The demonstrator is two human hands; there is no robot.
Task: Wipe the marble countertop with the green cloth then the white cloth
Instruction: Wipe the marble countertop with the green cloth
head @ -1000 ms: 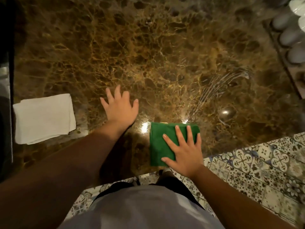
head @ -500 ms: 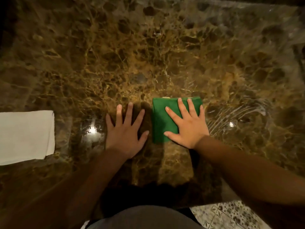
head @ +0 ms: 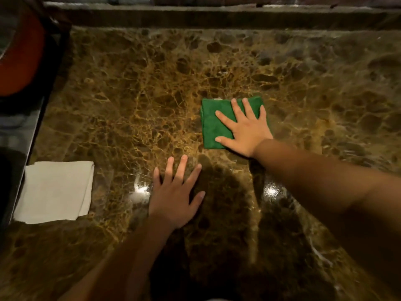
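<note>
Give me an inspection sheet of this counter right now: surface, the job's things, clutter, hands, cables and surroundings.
Surface: brown marble countertop, glossy, with bright light reflections near the front.
Job's things: green cloth folded, flat on the marble under the right hand; white cloth folded, lying untouched at the left edge.
Clutter: nothing seen.
Hands: right hand pressed flat on the green cloth, fingers spread; left hand flat on bare marble, fingers spread, apart from both cloths.
Cables: nothing seen.
Surroundings: raised stone ledge along the back; a blurred orange-red object and a dark strip beyond the left edge.
</note>
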